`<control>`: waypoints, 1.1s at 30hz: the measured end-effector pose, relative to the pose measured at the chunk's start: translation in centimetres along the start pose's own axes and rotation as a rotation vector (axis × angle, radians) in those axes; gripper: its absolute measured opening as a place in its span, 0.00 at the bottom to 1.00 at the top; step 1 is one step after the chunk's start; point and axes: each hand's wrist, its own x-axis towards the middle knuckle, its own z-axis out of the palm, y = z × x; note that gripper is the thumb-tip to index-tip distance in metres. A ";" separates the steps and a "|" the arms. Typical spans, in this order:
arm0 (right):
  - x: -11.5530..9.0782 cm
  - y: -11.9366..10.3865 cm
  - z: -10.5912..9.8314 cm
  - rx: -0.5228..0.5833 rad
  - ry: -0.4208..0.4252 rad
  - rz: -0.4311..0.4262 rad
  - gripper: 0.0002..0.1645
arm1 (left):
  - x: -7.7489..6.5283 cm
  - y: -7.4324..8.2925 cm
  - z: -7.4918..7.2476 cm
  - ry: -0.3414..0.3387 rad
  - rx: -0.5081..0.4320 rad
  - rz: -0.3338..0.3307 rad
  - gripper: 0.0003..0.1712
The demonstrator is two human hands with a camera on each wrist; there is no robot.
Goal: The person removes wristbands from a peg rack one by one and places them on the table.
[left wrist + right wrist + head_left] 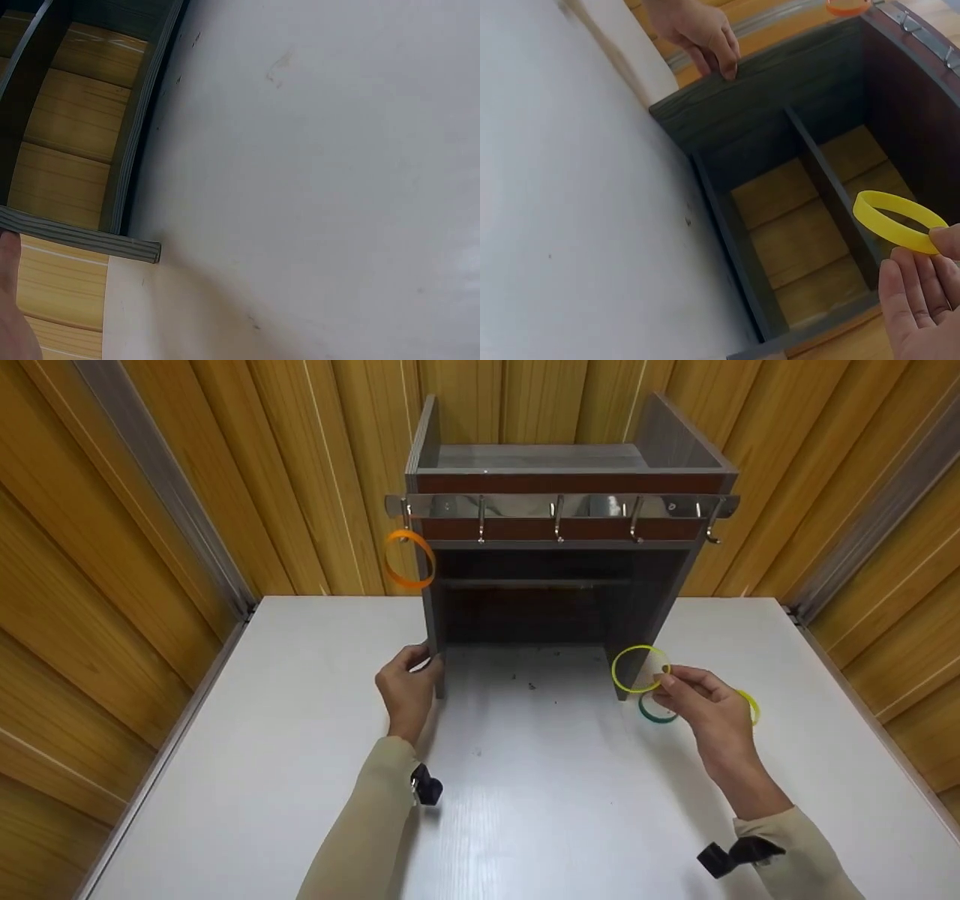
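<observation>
A grey wooden rack stands on the white table, with a metal hook rail across its front. My left hand grips the lower front edge of the rack's left side panel. By thumb and fingertips, my right hand pinches a yellow silicone wristband, held in front of the right side panel. An orange wristband hangs from the leftmost hook. Partly hidden by the right hand are a green wristband and another yellow wristband.
The white table has small dark specks under the rack. Wood-patterned walls enclose the back and sides. The other hooks carry nothing. A crosspiece spans the rack's inside.
</observation>
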 end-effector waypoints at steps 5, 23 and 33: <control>0.0 0.5 -1.6 0.006 0.000 -0.018 0.21 | -0.1 0.0 0.0 -0.003 0.005 -0.003 0.12; -0.4 1.9 -6.9 0.034 0.038 0.042 0.16 | -0.1 0.0 -0.1 -0.004 -0.009 -0.018 0.12; -0.5 2.3 -9.4 0.089 0.057 0.025 0.13 | -0.1 0.1 0.1 0.005 -0.004 -0.005 0.12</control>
